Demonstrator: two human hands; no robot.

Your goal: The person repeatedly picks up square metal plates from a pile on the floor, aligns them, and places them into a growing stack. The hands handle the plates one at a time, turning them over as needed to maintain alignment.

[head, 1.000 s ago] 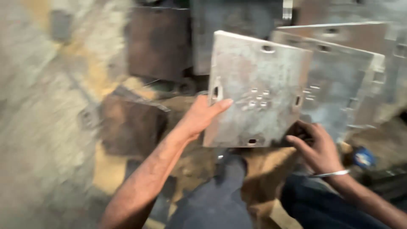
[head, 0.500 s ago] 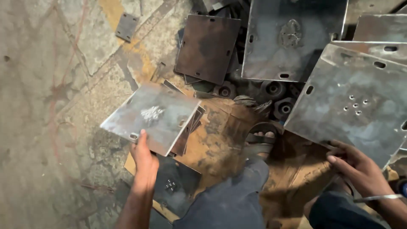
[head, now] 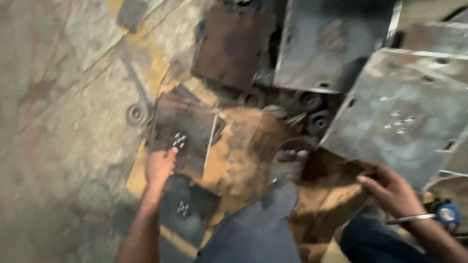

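While the left hand [head: 160, 167] rests fingers-down on the near edge of a dark square metal plate [head: 183, 134] lying flat on the floor [head: 63, 146], its grip is loose, not clamped on the plate. To the right, the right hand [head: 392, 192], fingers spread apart, touches the lower edge of a large grey plate [head: 404, 117] leaning on a pile of similar plates [head: 331, 44].

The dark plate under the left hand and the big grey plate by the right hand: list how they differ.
The dark plate lies flat on the floor pile; the big grey plate stands tilted against other sheets. The dark plate looks smaller and brownish-black; the grey plate is larger and pale. The left hand rests on the dark plate's edge; the right hand reaches the grey plate's lower edge. Both are flat metal with a cluster of small holes.
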